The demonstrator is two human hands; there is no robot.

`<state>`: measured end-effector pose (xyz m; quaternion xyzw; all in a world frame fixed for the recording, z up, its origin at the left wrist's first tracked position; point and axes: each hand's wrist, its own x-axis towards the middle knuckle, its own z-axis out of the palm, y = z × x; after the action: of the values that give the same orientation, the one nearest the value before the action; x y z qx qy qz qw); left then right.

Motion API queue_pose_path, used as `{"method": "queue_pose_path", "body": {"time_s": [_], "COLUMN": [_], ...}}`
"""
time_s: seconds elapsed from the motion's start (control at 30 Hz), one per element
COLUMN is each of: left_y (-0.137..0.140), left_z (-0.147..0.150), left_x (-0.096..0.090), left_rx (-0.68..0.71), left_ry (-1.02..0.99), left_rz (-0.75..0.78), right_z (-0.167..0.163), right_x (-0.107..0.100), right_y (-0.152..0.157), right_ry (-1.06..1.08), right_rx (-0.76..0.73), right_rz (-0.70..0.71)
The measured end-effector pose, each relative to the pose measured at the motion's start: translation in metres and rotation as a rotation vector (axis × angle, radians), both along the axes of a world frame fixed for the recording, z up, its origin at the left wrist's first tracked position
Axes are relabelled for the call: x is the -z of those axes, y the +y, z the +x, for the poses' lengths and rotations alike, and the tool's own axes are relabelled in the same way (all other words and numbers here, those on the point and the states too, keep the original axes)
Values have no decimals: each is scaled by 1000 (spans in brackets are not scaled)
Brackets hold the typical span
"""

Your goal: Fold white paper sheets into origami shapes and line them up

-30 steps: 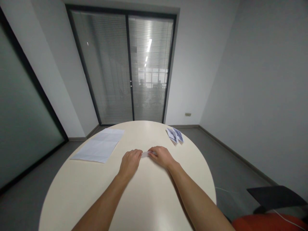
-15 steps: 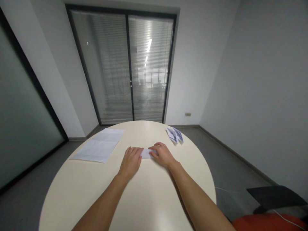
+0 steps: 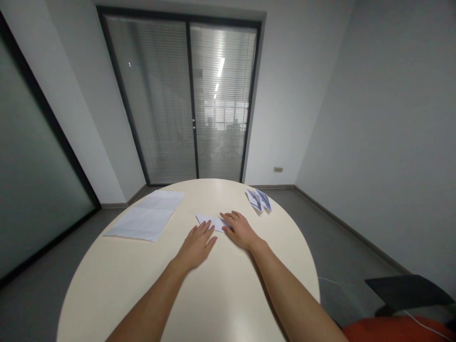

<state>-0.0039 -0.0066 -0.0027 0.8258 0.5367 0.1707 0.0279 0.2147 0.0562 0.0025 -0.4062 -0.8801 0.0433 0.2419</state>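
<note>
A small folded piece of white paper [image 3: 218,223] lies flat near the middle of the round table, partly covered by both hands. My left hand [image 3: 197,244] is at its near left edge, fingers spread, fingertips resting over the paper and thumb apart. On the paper's right end sits my right hand [image 3: 240,229], its fingers stretched out and its thumb parted from them. The paper's right end is hidden under that hand. Neither hand is closed around anything.
A large creased white sheet [image 3: 147,216] lies at the table's left. At the far right edge stands a folded paper piece [image 3: 259,200] with dark print. The cream round table [image 3: 213,294] fills the foreground. A black and red chair [image 3: 399,327] is at the lower right.
My left hand has drawn back toward me and its fingers have spread, uncovering the paper's left corner. My right hand has barely moved.
</note>
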Motion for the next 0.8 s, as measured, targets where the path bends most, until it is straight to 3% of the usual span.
{"method": "queue_pose_path", "body": {"time_s": [0.43, 0.8], "left_y": [1, 2], "left_z": [0, -1], "left_x": [9, 12], "left_rx": [-71, -148], "left_ry": [28, 67], "left_rz": [-56, -47], "right_z": [1, 3], "right_x": [4, -8], "right_y": [2, 0], "right_ry": [-33, 201], "right_rx": [-5, 103], "right_rz": [-54, -210]}}
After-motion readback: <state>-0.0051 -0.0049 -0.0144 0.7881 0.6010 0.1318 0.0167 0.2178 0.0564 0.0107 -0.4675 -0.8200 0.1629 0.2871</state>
